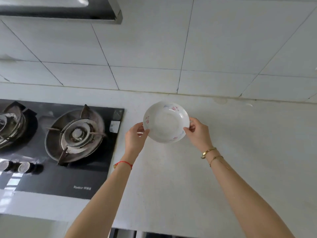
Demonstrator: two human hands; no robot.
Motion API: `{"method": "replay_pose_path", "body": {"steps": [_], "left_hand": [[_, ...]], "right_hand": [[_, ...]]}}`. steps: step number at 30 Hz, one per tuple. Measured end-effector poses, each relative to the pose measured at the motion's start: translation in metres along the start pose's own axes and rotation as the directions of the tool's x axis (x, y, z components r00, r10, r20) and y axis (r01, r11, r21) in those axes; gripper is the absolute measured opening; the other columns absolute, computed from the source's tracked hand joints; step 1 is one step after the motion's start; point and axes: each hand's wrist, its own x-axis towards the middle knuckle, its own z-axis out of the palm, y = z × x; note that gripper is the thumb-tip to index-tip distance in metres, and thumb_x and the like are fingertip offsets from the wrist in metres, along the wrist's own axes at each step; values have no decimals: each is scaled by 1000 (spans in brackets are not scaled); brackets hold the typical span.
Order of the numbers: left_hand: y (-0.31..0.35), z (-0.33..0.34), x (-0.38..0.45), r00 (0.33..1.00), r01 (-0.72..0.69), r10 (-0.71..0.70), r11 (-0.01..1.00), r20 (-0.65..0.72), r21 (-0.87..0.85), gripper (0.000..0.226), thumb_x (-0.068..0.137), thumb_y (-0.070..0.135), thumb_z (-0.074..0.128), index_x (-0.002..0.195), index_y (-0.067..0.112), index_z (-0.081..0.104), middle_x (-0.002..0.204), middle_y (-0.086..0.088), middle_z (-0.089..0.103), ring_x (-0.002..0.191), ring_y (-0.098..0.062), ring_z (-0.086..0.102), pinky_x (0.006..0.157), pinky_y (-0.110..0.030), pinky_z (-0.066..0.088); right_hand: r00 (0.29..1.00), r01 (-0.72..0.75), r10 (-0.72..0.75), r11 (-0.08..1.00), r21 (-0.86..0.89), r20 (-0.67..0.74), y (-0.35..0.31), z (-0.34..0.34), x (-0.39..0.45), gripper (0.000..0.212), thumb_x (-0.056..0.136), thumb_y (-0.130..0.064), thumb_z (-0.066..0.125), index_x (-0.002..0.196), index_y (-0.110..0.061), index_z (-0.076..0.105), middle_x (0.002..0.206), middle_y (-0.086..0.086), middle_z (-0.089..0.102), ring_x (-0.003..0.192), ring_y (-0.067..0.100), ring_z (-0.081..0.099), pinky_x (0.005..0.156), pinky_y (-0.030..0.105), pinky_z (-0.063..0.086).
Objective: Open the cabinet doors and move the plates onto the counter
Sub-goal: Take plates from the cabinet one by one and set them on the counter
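Head view: a pale counter (231, 152) runs under a wall of white tiles (154, 48), with a black gas hob (68, 152) let into it at my left and the edge of an extractor hood (68, 12) at the top. No cabinet or door shows in this view, so I cannot report their state.

The plate (166, 122) — white, shallow, pink and blue flowers on its rim — sits between my two hands, over the counter just to the right of the hob. My left hand (135, 138) is closed on its left rim, thumb on top; my right hand (197, 133) pinches the right rim in the same way. Whether the base already touches the counter I cannot tell; the near rim looks slightly raised.

Step in hand, as I judge it: setting the plate down.

- Keep both grips equal, so the plate stays level.
- Lower until the base bears flat on the counter — then let go, not before.
- Hold the position clear of the hob's glass edge; a chip is the likely fault there.
- Slide fingers out sideways, without dragging the rim.
- Leave bare counter to the right for further plates.
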Motion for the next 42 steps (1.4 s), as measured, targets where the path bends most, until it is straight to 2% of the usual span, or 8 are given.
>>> {"method": "replay_pose_path", "body": {"steps": [3,8,13,19,25,33,37,42], "left_hand": [[-6,12,40,1000,19,-19,1000,14,9,27,84,19,71,110,17,68,81,18,64,76,6,61,65,-6,45],[-18,31,87,998,17,-21,998,61,68,29,85,17,69,114,15,68,92,8,69,77,-1,61,64,-3,43],[-26,42,111,996,17,-22,998,84,65,32,86,16,69,117,15,67,95,7,68,79,2,60,66,-4,42],[-30,47,123,996,8,-14,997,89,71,33,87,14,68,120,12,65,102,2,69,86,-10,62,70,-8,44],[-29,46,132,994,-1,-10,995,107,102,33,87,14,67,120,12,65,103,0,70,86,-10,62,68,-6,42],[-28,46,133,992,26,-40,992,118,126,34,88,18,67,121,14,63,103,-1,70,84,-12,63,69,-12,45],[-23,40,128,994,10,-33,978,107,207,36,88,24,66,122,13,62,104,-2,71,86,-15,64,77,-29,54],[-10,17,105,987,-144,107,919,119,367,39,90,26,63,127,15,58,111,-1,67,97,-16,61,80,-31,52]], "right_hand": [[1000,0,0,1000,-20,-1,9,14,36,33,80,-10,68,112,-15,63,80,-1,69,73,13,65,71,19,53],[999,-40,41,998,-55,19,27,33,82,38,82,-11,69,118,-14,61,77,-7,65,70,5,61,64,4,42],[999,-45,46,996,-79,10,39,46,104,41,83,-11,68,123,-13,59,79,-3,66,71,11,62,70,19,52],[999,-35,37,996,-86,11,46,51,116,43,84,-12,68,126,-11,58,82,-4,65,72,10,61,71,20,52],[999,-35,35,997,-75,-5,47,55,116,44,84,-14,68,128,-13,57,79,-7,62,70,7,60,61,3,42],[999,-38,39,993,-109,12,43,53,116,40,85,-14,67,124,-10,58,83,3,68,71,13,61,73,28,57],[994,-90,101,978,-186,51,42,44,113,45,89,-29,62,128,-6,53,100,6,68,88,18,63,80,32,55],[999,-13,23,957,-290,31,36,15,86,42,93,-31,56,130,-10,52,119,8,61,113,25,52,91,32,44]]}}
